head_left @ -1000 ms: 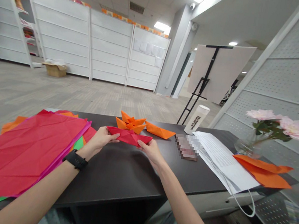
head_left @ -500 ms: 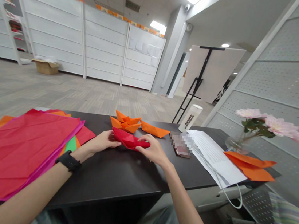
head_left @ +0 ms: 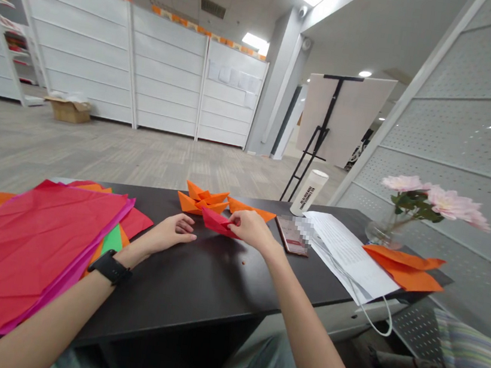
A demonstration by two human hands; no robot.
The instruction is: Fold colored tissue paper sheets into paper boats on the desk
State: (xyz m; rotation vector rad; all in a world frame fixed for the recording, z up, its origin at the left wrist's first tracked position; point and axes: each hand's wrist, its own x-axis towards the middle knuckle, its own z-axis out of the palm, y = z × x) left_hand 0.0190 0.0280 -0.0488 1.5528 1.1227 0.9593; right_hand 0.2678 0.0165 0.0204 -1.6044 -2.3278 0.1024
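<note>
A folded red paper boat point(head_left: 216, 221) lies on the black table point(head_left: 215, 276), just in front of the orange paper boats point(head_left: 202, 199). My right hand point(head_left: 249, 228) pinches its right end, fingers closed on the paper. My left hand point(head_left: 172, 232) rests on the tabletop a little to the left of the red boat, fingers loosely curled and holding nothing. A black watch point(head_left: 110, 267) sits on my left wrist.
A stack of large coloured sheets, red on top point(head_left: 24, 245), covers the table's left side. A phone point(head_left: 293, 235), printed papers point(head_left: 347, 255), a white cylinder point(head_left: 309, 193), orange sheets point(head_left: 401, 268) and a vase of pink flowers point(head_left: 424, 201) stand to the right. An easel point(head_left: 324, 134) stands behind.
My left hand has let go of the red boat and pulled back to the table. My right hand has carried the boat away from me, up against the orange boats.
</note>
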